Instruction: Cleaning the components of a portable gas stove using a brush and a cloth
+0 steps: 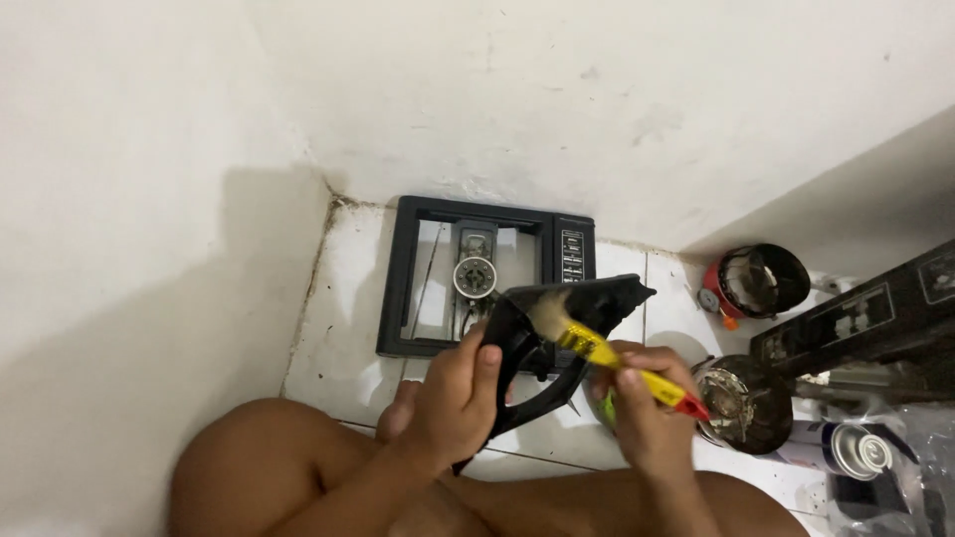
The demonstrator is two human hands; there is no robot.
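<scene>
My left hand [450, 393] grips a curved black plastic part [557, 328], holding it up above the tiled floor. My right hand [647, 398] holds a small paintbrush with a yellow and red handle [637, 373]; its pale bristles [549, 313] rest against the black part's upper face. Behind them a black rectangular appliance frame [398, 288] lies flat on the floor in the corner, with a round metal piece [475, 275] inside its opening and a button panel [572, 257] on its right side.
White walls meet at the corner behind the frame. To the right stand a red round device [756, 280], a dusty round metal part [738, 400], a long black panel [865, 318] and a spray can [846, 447]. My bare knees lie at the bottom.
</scene>
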